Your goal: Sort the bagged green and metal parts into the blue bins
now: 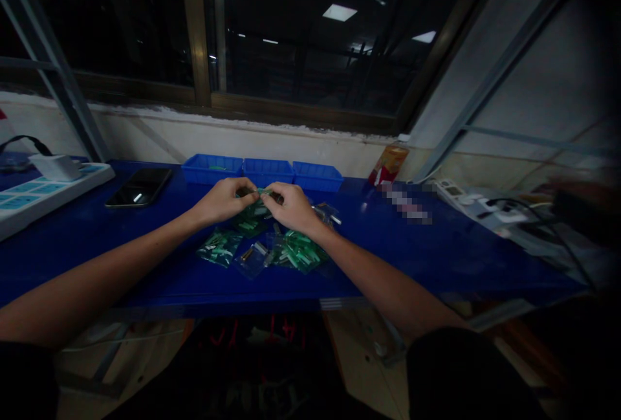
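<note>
My left hand point(227, 200) and my right hand point(291, 206) meet over the middle of the blue table, fingertips pinched on a small clear bag with green pieces point(261, 195). Below them lie several more clear bags: one with green pieces point(220, 246) at the left, one with metal and white parts point(253, 258) in the middle, and one with green pieces point(301, 250) near my right wrist. Another bag with small parts point(328, 213) is partly hidden behind my right hand.
Three blue bins point(212, 169) stand in a row at the back of the blue table point(388, 258). A phone point(140, 187) and a power strip point(53, 190) lie left. At the right are an orange-red packet point(389, 164) and cables with plugs point(507, 211).
</note>
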A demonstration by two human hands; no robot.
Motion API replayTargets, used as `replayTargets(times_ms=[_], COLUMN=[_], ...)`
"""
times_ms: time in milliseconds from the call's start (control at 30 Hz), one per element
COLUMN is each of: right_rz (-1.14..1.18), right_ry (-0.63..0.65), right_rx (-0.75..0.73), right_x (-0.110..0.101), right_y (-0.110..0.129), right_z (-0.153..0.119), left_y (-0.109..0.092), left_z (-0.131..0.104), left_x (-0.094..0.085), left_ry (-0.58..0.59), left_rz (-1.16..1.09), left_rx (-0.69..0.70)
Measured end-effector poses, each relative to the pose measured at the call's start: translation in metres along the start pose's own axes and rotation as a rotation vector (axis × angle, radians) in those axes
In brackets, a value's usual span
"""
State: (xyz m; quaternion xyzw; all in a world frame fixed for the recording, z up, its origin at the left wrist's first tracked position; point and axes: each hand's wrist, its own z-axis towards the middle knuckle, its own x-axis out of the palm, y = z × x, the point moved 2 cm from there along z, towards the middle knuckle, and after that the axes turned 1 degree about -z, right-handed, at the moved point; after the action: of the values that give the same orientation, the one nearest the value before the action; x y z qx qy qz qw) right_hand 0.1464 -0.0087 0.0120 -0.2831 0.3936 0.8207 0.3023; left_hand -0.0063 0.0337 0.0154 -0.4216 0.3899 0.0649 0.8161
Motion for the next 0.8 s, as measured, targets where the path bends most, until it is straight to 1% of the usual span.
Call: replayTargets(times_ms=[100,233,333,400,467,533,567,600,633,667,700,733,800], right_rz=[-0.067,-0.073,-0.078,-0.068,-0.053,-0.055,-0.066,-0.081,-0.096,-0.110,-0.122,-0.130,-0.135], right_ry=[-0.003,-0.007,-0.021,-0.062,-0.135,-0.212,-0.240,-0.259,-0.270,-0.271,-0.264,-0.250,-0.216], right_rx=[-0.032,-0.048,-0.036,-0.051,-0.094,-0.139,-0.155,-0.166,-0.173,-0.181,-0.190,-0.199,-0.214], right_x=[0.000,0.002,0.001,-0.001,-0.005,-0.010,-0.012,-0.014,-0.015,-0.016,-0.016,-0.015,-0.013], right_y=[0.000,0.000,0.004,0.007,0.008,0.008,0.008,0.007,0.007,0.007,0.007,0.008,0.011], right_z=[-0.001,-0.001,-0.002,-0.002,-0.003,-0.003,-0.003,-0.003,-0.003,-0.003,-0.003,-0.003,-0.004], left_y=[-0.002,-0.002,-0.002,-0.001,0.001,0.003,0.004,0.005,0.004,0.003,0.001,-0.001,-0.004], left_z=[-0.001,-0.001,-0.001,0.000,0.001,0.002,0.003,0.003,0.002,0.002,0.001,0.001,0.001], left_x=[0.001,0.003,0.002,0.001,-0.003,-0.006,-0.007,-0.007,-0.006,-0.006,-0.005,-0.005,-0.006], left_ry=[0.015,0.041,0.019,-0.014,-0.066,-0.090,-0.061,-0.004,0.066,0.130,0.172,0.181,0.114], left_rz=[0.008,-0.015,-0.017,-0.003,-0.001,-0.090,-0.180,-0.286,-0.393,-0.486,-0.555,-0.598,-0.621], left_rx=[0.017,0.046,0.066,0.051,-0.009,-0.153,-0.246,-0.334,-0.403,-0.441,-0.447,-0.427,-0.360])
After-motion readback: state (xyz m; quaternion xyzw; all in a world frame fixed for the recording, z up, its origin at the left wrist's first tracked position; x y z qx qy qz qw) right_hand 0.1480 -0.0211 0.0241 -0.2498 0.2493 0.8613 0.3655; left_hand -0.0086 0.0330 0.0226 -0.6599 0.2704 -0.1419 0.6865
